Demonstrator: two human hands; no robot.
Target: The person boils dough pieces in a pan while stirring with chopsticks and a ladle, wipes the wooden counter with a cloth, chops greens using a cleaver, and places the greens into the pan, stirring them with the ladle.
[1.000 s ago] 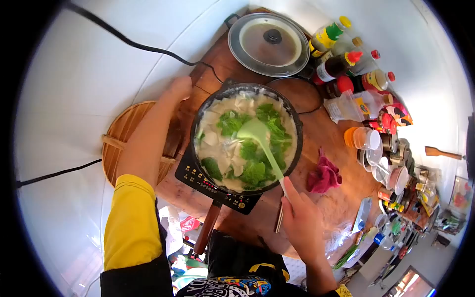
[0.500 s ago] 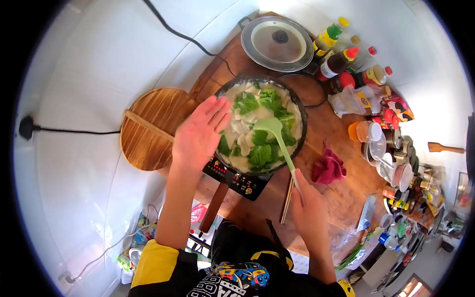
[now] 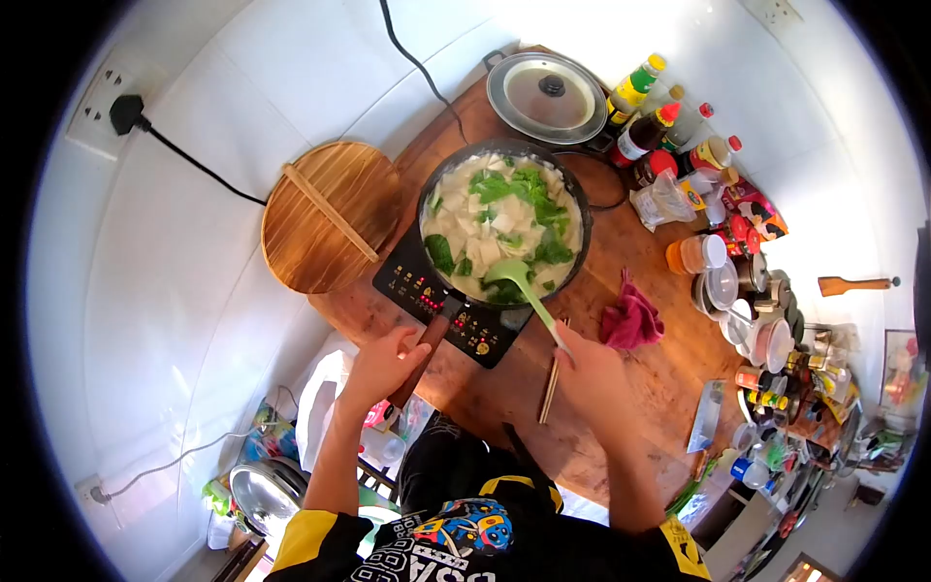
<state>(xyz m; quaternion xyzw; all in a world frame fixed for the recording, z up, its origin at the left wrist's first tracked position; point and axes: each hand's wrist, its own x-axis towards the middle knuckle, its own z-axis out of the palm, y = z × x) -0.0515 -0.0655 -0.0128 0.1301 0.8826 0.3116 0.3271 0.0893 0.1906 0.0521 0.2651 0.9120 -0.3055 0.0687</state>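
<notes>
My right hand (image 3: 592,373) grips the handle of a light green ladle (image 3: 524,284). The ladle's head rests in the food at the near side of a dark frying pan (image 3: 424,199), partly covered by broth. In the pan, pale cubes and slices (image 3: 475,228) and green leaves (image 3: 529,184) lie in whitish broth. My left hand (image 3: 381,367) is beside the pan's brown handle (image 3: 427,351), fingers bent and apart, the handle's top uncovered. Whether the fingertips touch it is hard to make out. Under the pan sits a black induction cooker (image 3: 490,339) with lit red marks.
Chopsticks (image 3: 549,393) and a crumpled dark red cloth (image 3: 630,315) lie right of the cooker on the wooden table (image 3: 669,378). A round wooden lid (image 3: 325,228) leans at left. Behind are a glass lid (image 3: 548,92) and several sauce bottles (image 3: 645,131). A cleaver (image 3: 708,417) lies at right.
My left hand has dropped from above the pan to beside its handle. The ladle's head has moved from the pan's middle to its near edge. The view has shifted.
</notes>
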